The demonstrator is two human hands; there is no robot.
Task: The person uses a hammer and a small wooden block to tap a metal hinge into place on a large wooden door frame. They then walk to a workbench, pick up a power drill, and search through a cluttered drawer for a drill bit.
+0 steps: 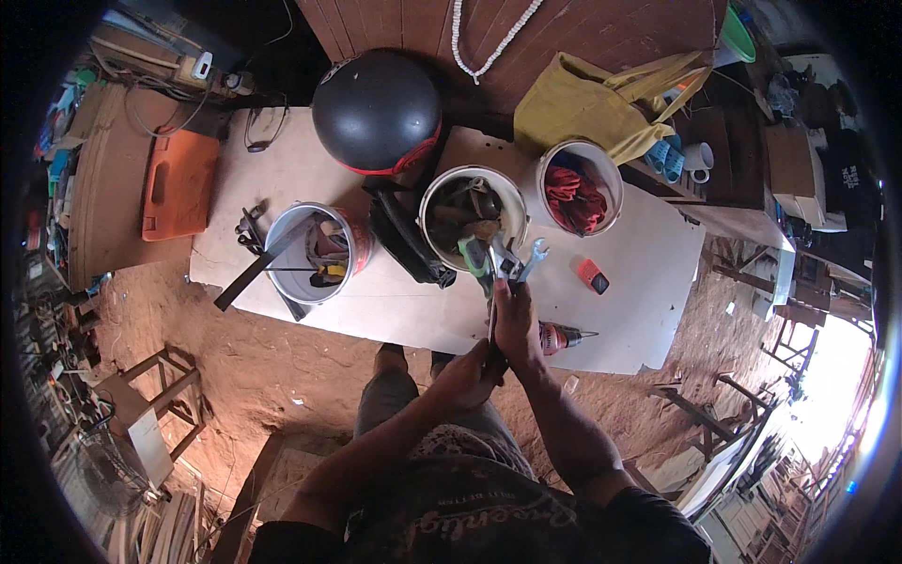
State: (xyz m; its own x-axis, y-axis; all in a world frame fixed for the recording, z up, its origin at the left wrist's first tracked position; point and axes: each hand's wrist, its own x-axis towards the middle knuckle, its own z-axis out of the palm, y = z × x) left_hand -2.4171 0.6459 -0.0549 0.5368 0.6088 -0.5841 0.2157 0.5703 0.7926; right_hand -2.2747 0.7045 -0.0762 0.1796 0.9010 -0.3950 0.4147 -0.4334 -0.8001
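My right hand (518,324) is closed round a bunch of tools, their heads up over the table's front part. Among them are an adjustable wrench (505,261) and a light-coloured open-ended wrench (537,252). A green-handled tool (475,255) stands beside them; whether my hand grips it too I cannot tell. Just below, my left hand (465,378) is closed at the lower end of the bunch; what lies inside its fingers is hidden. Right behind the tool heads stands a white bucket (429,244) of tools. A red-and-black drill (554,337) lies partly hidden by my right hand.
On the pale table (395,324) are a bucket (272,273) with a handsaw, a bucket (615,179) with red cloth, a black helmet (376,108), a black bag (399,235) and a red-black tape measure (592,275). An orange case (178,183) stands left, a yellow bag (573,103) back right.
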